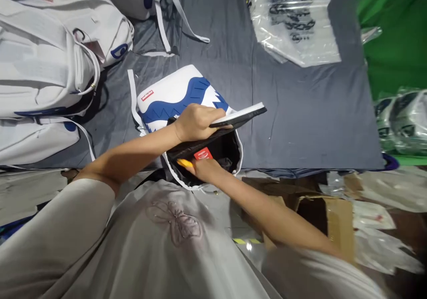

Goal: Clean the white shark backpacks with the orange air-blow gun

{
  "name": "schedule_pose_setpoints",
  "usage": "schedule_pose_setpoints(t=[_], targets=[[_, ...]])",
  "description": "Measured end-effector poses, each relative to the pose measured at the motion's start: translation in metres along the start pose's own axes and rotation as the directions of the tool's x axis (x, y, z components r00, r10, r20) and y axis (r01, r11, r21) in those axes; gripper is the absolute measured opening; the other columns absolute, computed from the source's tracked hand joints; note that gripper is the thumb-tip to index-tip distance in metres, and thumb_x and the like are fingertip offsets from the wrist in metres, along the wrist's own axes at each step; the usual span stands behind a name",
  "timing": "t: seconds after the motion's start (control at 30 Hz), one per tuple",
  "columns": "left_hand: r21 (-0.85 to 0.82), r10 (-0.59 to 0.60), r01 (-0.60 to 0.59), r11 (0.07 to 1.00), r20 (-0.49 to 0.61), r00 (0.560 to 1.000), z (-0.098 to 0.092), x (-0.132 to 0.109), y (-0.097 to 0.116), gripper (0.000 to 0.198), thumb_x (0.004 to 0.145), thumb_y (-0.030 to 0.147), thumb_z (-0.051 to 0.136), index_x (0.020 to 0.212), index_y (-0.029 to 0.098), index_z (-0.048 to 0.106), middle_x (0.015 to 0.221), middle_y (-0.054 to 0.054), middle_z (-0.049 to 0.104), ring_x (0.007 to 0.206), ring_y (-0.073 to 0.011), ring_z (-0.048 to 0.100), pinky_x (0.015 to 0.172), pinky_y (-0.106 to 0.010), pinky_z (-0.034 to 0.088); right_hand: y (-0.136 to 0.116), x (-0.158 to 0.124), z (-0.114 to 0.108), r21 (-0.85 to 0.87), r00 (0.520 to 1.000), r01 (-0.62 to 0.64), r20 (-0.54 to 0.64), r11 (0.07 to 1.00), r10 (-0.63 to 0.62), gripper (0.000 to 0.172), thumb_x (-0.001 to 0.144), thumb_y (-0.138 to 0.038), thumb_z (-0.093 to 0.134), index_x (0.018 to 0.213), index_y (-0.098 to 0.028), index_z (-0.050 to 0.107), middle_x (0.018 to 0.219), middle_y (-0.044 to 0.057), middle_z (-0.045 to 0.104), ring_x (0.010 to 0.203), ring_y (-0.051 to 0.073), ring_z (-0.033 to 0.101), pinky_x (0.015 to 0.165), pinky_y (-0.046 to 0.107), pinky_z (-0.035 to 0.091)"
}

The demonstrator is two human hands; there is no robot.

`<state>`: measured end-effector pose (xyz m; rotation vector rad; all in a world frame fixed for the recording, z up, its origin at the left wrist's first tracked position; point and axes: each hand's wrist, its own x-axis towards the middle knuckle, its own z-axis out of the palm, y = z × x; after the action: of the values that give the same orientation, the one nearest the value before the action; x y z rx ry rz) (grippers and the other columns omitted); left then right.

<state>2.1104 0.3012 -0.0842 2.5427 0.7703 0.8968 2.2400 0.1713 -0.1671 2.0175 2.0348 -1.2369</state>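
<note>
A white and blue backpack [173, 95] lies on the grey-covered table [300, 112], its mouth open towards me with a black lining [227, 150] and a red tag [203, 154] inside. My left hand [195, 122] is closed on a flat black and white board [243, 115], which it holds at the bag's opening. My right hand [203, 167] reaches into the opening, its fingers partly hidden inside. A yellow-tipped finger shows at the rim.
More white backpacks [50, 63] are piled at the left and back of the table. A clear printed plastic bag [295, 21] lies at the back right. A cardboard box [327, 214] and plastic wrappers sit below the table's edge at right. A green surface lies beyond.
</note>
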Motion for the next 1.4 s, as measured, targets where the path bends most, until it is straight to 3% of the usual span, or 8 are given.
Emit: schedule_pose_setpoints(t=[0.1, 0.2, 0.43, 0.6, 0.73, 0.87, 1.03, 1.4], targets=[[-0.127, -0.136, 0.127, 0.984, -0.062, 0.989, -0.002, 0.005, -0.017, 0.043, 0.096, 0.055, 0.049, 0.081, 0.018, 0.067, 0.073, -0.003, 0.067, 0.073, -0.015, 0.065, 0.069, -0.027, 0.045, 0.033, -0.053, -0.029, -0.383, 0.953, -0.108, 0.223, 0.917, 0.206, 0.024, 0.087, -0.041, 0.07, 0.075, -0.02, 0.071, 0.075, 0.012, 0.069, 0.081, 0.032, 0.069, 0.074, 0.042, 0.049], [-0.289, -0.288, 0.25, 0.924, -0.095, 0.953, -0.001, 0.009, -0.018, 0.04, 0.094, 0.051, 0.055, 0.077, 0.016, 0.065, 0.068, 0.0, 0.064, 0.067, -0.0127, 0.06, 0.066, -0.026, 0.043, 0.039, -0.069, -0.062, -0.473, 0.945, -0.27, 0.035, 0.839, 0.324, 0.042, 0.094, -0.057, 0.054, 0.095, -0.019, 0.071, 0.077, 0.014, 0.07, 0.08, 0.032, 0.07, 0.071, 0.04, 0.047], [-0.387, -0.366, 0.418, 0.822, 0.204, 0.908, -0.014, 0.007, -0.004, 0.032, 0.09, 0.041, 0.062, 0.07, 0.016, 0.064, 0.064, 0.002, 0.061, 0.062, -0.0119, 0.054, 0.061, -0.025, 0.039, 0.002, 0.055, -0.097, -0.289, 0.852, -0.496, -0.343, 0.819, 0.395, 0.04, 0.103, -0.039, 0.037, 0.122, -0.013, 0.061, 0.111, 0.02, 0.071, 0.104, 0.029, 0.068, 0.084, 0.035, 0.05], [-0.405, -0.547, 0.459, 0.791, -0.131, 0.827, -0.003, 0.002, -0.047, 0.042, 0.092, 0.054, 0.056, 0.074, 0.017, 0.062, 0.065, 0.0, 0.058, 0.066, -0.0146, 0.055, 0.065, -0.027, 0.041, 0.051, -0.005, -0.098, -0.262, 0.762, -0.645, -0.143, 0.718, 0.632, 0.051, 0.1, -0.054, 0.04, 0.106, -0.013, 0.069, 0.092, 0.019, 0.072, 0.081, 0.027, 0.072, 0.075, 0.034, 0.051], [-0.433, -0.48, 0.36, 0.826, -0.207, 0.853, 0.01, 0.005, -0.051, 0.048, 0.09, 0.06, 0.056, 0.067, 0.018, 0.056, 0.059, 0.001, 0.051, 0.061, -0.0136, 0.051, 0.063, -0.027, 0.04, 0.061, -0.071, -0.074, 0.085, 0.774, -0.609, 0.284, 0.789, 0.566, 0.057, 0.099, -0.061, 0.034, 0.095, -0.015, 0.067, 0.064, 0.009, 0.067, 0.051, 0.019, 0.064, 0.059, 0.029, 0.048], [-0.434, -0.362, 0.258, 0.863, -0.178, 0.915, 0.013, 0.011, -0.031, 0.051, 0.09, 0.062, 0.054, 0.063, 0.019, 0.051, 0.055, 0.003, 0.048, 0.053, -0.0109, 0.046, 0.056, -0.026, 0.036, 0.038, -0.032, -0.012, -0.053, 0.866, -0.482, -0.183, 0.874, 0.466, 0.047, 0.098, -0.056, 0.046, 0.11, -0.014, 0.064, 0.081, 0.013, 0.072, 0.069, 0.023, 0.069, 0.064, 0.028, 0.046], [-0.373, -0.265, 0.19, 0.908, -0.16, 0.951, 0.019, 0.006, -0.018, 0.051, 0.091, 0.063, 0.051, 0.065, 0.019, 0.054, 0.056, 0.003, 0.049, 0.052, -0.0094, 0.045, 0.053, -0.025, 0.035, 0.029, 0.038, 0.059, -0.115, 0.939, -0.13, -0.334, 0.985, 0.084, 0.039, 0.096, -0.047, 0.056, 0.109, -0.012, 0.066, 0.096, 0.015, 0.074, 0.087, 0.024, 0.07, 0.078, 0.027, 0.046], [-0.294, -0.286, 0.22, 0.93, -0.205, 0.936, 0.039, 0.021, -0.034, 0.044, 0.091, 0.061, 0.052, 0.076, 0.021, 0.06, 0.064, 0.002, 0.055, 0.062, -0.0126, 0.056, 0.064, -0.027, 0.045, 0.048, 0.041, 0.072, 0.653, 0.556, -0.161, -0.559, 0.74, 0.615, 0.043, 0.096, -0.054, 0.041, 0.105, -0.017, 0.06, 0.08, 0.007, 0.066, 0.073, 0.021, 0.064, 0.069, 0.028, 0.047]])
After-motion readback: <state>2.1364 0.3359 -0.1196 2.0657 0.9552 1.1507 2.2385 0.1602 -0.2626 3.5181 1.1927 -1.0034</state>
